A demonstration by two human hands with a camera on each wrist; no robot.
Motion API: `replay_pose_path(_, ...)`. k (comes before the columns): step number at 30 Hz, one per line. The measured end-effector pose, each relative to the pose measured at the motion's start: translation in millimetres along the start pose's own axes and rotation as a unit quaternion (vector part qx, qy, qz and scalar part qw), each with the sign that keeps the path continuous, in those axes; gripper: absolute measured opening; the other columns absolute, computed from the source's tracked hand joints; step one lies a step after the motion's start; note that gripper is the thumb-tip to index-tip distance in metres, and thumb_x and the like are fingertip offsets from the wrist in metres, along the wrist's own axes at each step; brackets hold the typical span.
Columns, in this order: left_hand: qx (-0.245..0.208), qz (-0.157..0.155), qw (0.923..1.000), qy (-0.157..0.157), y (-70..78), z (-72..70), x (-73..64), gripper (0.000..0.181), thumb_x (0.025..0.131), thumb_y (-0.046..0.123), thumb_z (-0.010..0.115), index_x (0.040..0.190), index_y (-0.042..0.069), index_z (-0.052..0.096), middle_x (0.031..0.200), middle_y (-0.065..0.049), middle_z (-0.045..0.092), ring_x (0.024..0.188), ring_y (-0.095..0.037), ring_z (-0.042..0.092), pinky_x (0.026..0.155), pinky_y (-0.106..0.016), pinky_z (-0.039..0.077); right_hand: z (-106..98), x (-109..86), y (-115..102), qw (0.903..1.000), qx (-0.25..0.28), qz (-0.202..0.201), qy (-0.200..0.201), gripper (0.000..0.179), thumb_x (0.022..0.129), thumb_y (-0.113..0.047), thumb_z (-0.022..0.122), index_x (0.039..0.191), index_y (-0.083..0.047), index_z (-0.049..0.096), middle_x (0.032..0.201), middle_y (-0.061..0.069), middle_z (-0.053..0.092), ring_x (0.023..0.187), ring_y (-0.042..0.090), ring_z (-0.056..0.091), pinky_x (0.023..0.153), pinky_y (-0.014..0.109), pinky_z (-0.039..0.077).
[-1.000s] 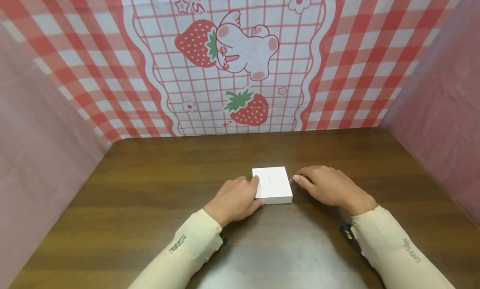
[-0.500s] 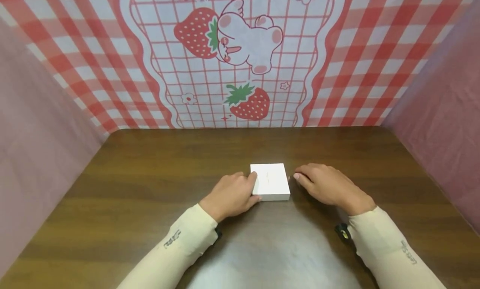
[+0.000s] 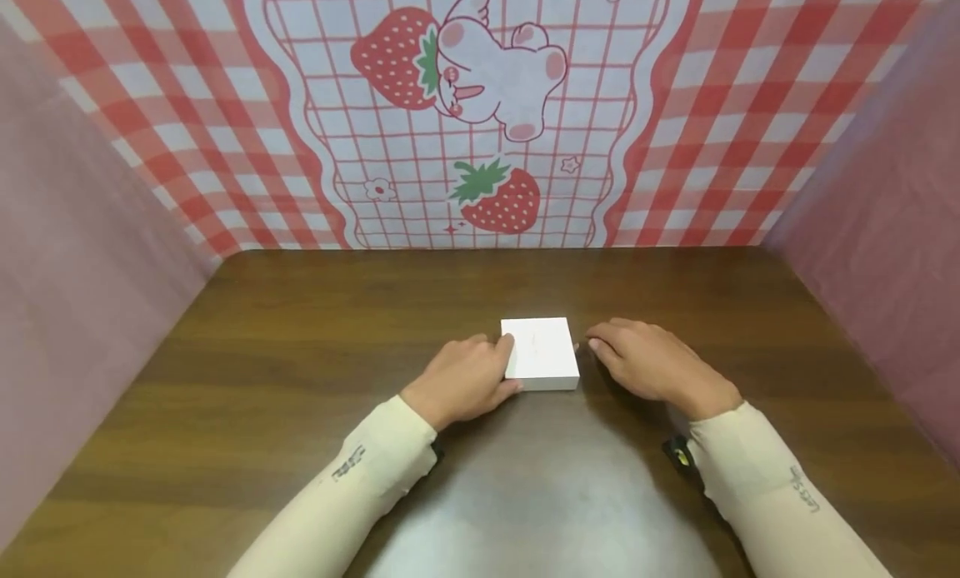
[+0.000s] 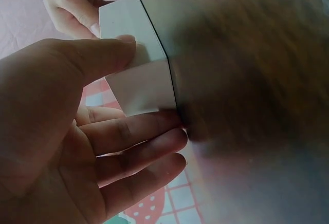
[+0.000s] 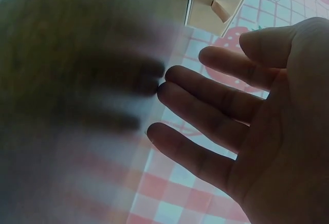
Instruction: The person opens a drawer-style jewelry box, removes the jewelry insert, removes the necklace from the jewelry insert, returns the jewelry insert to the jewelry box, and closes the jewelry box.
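A flat white box [image 3: 542,351] lies on the brown table, with faint small lettering on its lid. My left hand [image 3: 463,380] grips its left side, one fingertip on the lid and the thumb along the near wall. In the left wrist view the thumb of that hand [image 4: 77,111] lies across a wall of the box [image 4: 139,39]. A small tab [image 5: 220,11] sticks out of the box's right side. Just right of this tab rests my right hand [image 3: 652,360], fingers relaxed and slightly spread. Nothing is in its grasp, and a gap separates it from the box.
The wood-grain table [image 3: 315,311] ends at a hanging red-and-white checked cloth [image 3: 487,145] with strawberry prints. Pink cloth walls stand at the left [image 3: 75,228] and right [image 3: 870,203].
The head view has tilted a little, so the table and box appear higher. Both hands keep nearly the same place beside the box.
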State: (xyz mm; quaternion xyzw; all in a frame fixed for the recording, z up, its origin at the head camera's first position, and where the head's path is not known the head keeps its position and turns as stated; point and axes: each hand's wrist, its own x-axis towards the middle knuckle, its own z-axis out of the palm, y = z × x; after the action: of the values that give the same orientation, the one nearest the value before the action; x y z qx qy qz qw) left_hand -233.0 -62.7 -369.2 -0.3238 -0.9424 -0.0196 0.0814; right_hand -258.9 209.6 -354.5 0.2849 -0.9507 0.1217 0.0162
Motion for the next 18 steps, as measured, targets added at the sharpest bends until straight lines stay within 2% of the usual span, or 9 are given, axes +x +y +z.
replay_pose_path(4,-0.003,0.005,1.0,-0.003,3.0,-0.7,2.0,0.046,0.096,0.045,0.065,0.114,0.002,0.058,0.081,-0.006,0.067,0.08,-0.023,0.065,0.063,-0.041,0.054,-2.4,-2.4,3.3,0.9999,0.009,0.003,-0.003,0.028,0.103,-0.022,0.056,0.124,-0.008,0.068,0.118,0.007,0.068,0.112,0.031,0.062,0.096,0.055,0.046)
replay_pose_path(12,0.005,0.003,0.9999,0.016,3.3,-3.0,3.2,0.045,0.095,0.045,0.066,0.109,0.003,0.058,0.079,-0.007,0.066,0.079,-0.024,0.065,0.062,-0.042,0.054,-3.0,-0.5,0.1,0.9996,0.02,0.018,-0.005,0.033,0.101,-0.028,0.06,0.125,-0.008,0.068,0.12,0.007,0.068,0.114,0.029,0.062,0.096,0.054,0.046)
replay_pose_path(18,-0.005,0.004,1.0,0.007,3.6,-2.0,2.4,0.045,0.095,0.044,0.066,0.109,0.003,0.058,0.079,-0.007,0.066,0.08,-0.024,0.065,0.063,-0.042,0.054,-3.3,-1.3,-4.5,0.9999,0.009,0.011,-0.008,0.032,0.099,-0.028,0.063,0.124,-0.008,0.068,0.116,0.004,0.069,0.107,0.026,0.064,0.091,0.053,0.049)
